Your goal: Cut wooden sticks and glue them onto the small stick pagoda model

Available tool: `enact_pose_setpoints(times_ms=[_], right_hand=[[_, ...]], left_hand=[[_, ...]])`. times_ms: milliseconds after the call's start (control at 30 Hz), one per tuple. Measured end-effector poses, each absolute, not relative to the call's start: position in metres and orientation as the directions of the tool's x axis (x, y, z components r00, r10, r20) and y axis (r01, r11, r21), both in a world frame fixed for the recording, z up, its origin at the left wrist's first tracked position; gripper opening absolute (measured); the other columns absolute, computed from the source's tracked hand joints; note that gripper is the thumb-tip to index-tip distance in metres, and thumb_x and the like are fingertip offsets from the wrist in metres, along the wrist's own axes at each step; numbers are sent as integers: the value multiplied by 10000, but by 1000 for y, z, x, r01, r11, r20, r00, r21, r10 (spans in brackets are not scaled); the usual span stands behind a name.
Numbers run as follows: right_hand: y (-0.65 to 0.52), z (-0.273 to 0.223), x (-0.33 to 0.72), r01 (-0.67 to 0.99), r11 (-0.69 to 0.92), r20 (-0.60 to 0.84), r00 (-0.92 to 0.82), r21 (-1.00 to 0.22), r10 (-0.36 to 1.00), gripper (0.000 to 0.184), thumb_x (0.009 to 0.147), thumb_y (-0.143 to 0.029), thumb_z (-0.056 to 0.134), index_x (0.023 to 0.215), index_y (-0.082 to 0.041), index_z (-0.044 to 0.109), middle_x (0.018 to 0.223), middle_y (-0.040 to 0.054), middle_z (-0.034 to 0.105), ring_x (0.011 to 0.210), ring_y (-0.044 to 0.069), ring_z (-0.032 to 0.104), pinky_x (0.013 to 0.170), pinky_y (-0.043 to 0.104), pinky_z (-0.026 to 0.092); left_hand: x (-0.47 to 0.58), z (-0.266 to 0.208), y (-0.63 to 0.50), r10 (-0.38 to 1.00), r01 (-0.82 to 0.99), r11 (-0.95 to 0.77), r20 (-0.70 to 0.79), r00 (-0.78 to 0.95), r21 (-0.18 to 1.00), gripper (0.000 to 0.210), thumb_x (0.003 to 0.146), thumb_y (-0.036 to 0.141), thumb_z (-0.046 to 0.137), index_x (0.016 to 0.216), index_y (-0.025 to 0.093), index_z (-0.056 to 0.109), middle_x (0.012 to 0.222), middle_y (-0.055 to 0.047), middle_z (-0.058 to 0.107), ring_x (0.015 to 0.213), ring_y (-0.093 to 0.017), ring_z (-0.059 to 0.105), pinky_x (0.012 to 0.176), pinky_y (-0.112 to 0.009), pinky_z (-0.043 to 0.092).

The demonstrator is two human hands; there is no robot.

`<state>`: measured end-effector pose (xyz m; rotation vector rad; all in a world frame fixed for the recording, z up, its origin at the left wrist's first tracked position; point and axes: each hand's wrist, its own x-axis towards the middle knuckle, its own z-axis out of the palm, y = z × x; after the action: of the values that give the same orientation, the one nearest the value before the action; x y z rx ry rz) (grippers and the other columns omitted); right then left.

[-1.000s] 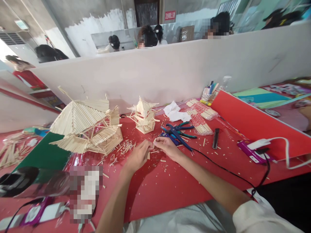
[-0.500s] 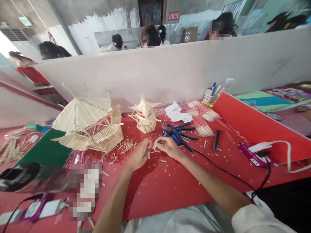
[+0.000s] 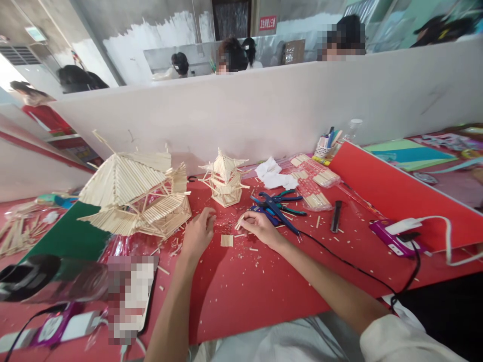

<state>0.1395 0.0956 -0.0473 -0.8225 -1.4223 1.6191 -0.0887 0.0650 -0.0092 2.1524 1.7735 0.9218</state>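
My right hand [image 3: 258,227] is closed in a pinch on a few short wooden sticks [image 3: 239,222], held just over the red table. My left hand [image 3: 199,229] is over the small stick offcuts, its fingers bent and apart; the fingertips are partly hidden, and no held thing shows. Between the hands a small square panel of short sticks [image 3: 227,241] lies flat on the table. Behind them stands a small stick pavilion [image 3: 225,183]. A larger stick pavilion [image 3: 132,193] with a slatted roof stands to the left.
Blue-handled pliers [image 3: 278,211], a corded tool, a utility knife [image 3: 336,216] and packaged sticks [image 3: 311,188] lie right. White tissue [image 3: 275,173] is behind. A red board [image 3: 400,196] and power strip [image 3: 400,239] are farther right. A bottle [image 3: 56,276] and phone [image 3: 138,296] are left.
My left hand has moved left, away from my right hand, to the offcuts by the large pavilion. The square stick panel is now uncovered. My right hand stays almost in place with its sticks.
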Motion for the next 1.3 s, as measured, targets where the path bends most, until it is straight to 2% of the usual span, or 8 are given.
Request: enact_pose_setpoints(times_ms=[100,167,433,800,900,1000,1133,1300], right_hand=[[95,-43,139,-153,-38,34,-440,-988,897,303,821,-482,729,836,-188,660,770,33,729,688,157,693,582,233,501],[94,-39,139,-164,-35,41,-439,-986,898,305,807,-484,741,831,-188,671,756,28,722,669,151,676,614,248,517],[90,-29,136,-212,-73,25,-425,-974,905,330,762,-495,777,793,-183,675,736,19,699,685,158,666,697,298,559],[91,-39,134,-232,-55,42,-395,-971,918,336,725,-489,801,812,-194,668,751,17,710,689,166,682,729,327,596],[92,-42,133,-231,-32,55,-362,-973,931,326,722,-476,805,822,-196,671,753,19,714,694,171,685,718,322,594],[92,-44,134,-204,1,71,-335,-979,940,300,746,-465,786,843,-200,684,743,23,716,691,179,687,693,315,587],[92,-46,134,-149,47,94,-327,-988,940,278,764,-452,772,841,-196,699,757,31,718,695,188,689,699,325,587],[91,-49,134,-91,117,141,-338,-989,930,253,780,-432,758,851,-193,712,851,51,735,787,213,703,713,328,593]], left_hand=[[-81,-11,64,855,689,-507,402,327,518,210,976,244,517,1162,244,616,1068,-51,721,971,-186,683,857,-305,510],[-74,-13,64,794,636,-601,450,409,483,202,977,257,540,1149,238,643,1067,-58,726,989,-192,679,882,-319,516],[-60,-13,60,724,576,-683,517,456,449,191,977,227,554,1105,217,695,958,-62,755,884,-184,696,809,-318,534],[-65,-17,62,767,594,-639,456,451,488,228,975,193,534,1052,235,744,997,-68,767,902,-184,699,825,-317,530],[-62,-14,60,818,591,-575,402,411,567,245,961,174,537,1091,246,732,1024,-57,766,931,-185,705,867,-321,529],[-57,-11,57,899,568,-434,297,322,699,267,957,183,520,1131,243,713,1048,-53,764,915,-181,712,859,-314,539],[-52,-10,57,944,408,-304,216,249,861,239,946,243,542,1140,209,678,1096,-73,743,918,-180,714,843,-306,561],[-48,-17,58,958,349,-250,180,222,903,171,874,236,643,1043,208,650,999,-49,750,900,-183,725,861,-314,570]])
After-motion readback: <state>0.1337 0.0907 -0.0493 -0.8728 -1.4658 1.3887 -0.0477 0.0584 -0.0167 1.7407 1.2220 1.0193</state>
